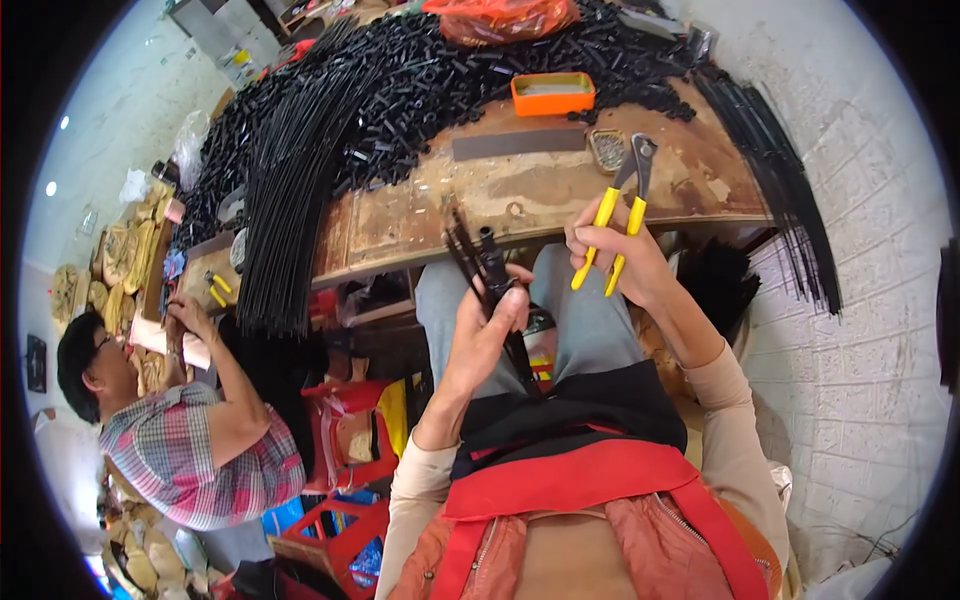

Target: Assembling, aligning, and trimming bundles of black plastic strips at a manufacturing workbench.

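Note:
My left hand [474, 345] is closed around several thin black rods [462, 248] and a short black tubular part [490, 255], held over my lap in front of the table edge. Parts of these pieces are hidden by the fingers. Yellow-handled end-cutting pincers [638, 207] are gripped in my right hand [638, 262], their dark metal head pointing away from me over the table edge. The pincers are apart from the black pieces. Just beyond their jaws sits a small clear tray [608, 150] of tiny metal pieces.
The wooden table [420, 225] carries a big heap of black tubular parts [420, 100], an orange box [553, 94] and a flat dark strip [518, 143]. Long black rods [290, 200] overhang its left edge, others [785, 190] the right. A co-worker [200, 440] sits at left.

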A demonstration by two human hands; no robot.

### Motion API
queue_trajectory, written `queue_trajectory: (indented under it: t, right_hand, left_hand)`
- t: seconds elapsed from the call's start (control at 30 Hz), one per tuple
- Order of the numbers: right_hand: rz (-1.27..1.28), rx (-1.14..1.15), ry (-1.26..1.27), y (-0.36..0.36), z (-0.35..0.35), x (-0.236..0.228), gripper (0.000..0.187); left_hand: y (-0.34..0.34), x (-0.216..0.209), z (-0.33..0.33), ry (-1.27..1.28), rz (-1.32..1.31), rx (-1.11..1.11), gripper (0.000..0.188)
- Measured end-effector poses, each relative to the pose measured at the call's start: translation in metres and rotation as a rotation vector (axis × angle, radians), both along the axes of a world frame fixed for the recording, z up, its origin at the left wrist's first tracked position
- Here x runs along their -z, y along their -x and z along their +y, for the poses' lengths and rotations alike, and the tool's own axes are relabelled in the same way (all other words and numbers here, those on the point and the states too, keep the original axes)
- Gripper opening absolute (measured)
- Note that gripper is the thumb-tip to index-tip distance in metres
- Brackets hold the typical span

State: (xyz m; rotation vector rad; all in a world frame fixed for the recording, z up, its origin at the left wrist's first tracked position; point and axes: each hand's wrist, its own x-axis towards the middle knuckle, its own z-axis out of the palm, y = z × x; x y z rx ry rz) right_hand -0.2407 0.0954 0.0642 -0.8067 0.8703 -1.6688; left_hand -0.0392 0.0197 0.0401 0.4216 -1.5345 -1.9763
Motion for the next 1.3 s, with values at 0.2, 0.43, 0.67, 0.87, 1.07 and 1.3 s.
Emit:
queue_trajectory:
  t: [0.2,0.43,0.67,0.87,1.07,1.3]
  right_hand:
    - [0.124,0.026,0.030,-0.017,0.019,0.014,0.009]
    - [0.417,0.230,0.191,-0.022,0.036,0.019,0.014]
    - [0.315,0.130,0.180,-0.021,0.043,0.007,0.015]
    - [0.294,0.199,0.108,-0.025,0.037,0.008,0.013]
    - [0.250,0.209,-0.041,-0.020,0.031,0.025,0.012]
    - [0.175,0.148,-0.043,-0.035,0.026,0.017,0.009]
  left_hand:
    - [0.015,0.004,-0.002,0.055,-0.002,0.108,0.049]
    - [0.028,-0.012,0.007,0.099,-0.065,0.210,0.086]
    - [0.034,-0.012,0.008,0.148,-0.113,0.219,0.089]
    - [0.031,-0.010,0.007,0.136,-0.072,0.209,0.081]
    - [0.021,-0.004,-0.001,0.124,-0.052,0.165,0.076]
    - [0.016,-0.007,0.002,0.071,-0.011,0.185,0.078]
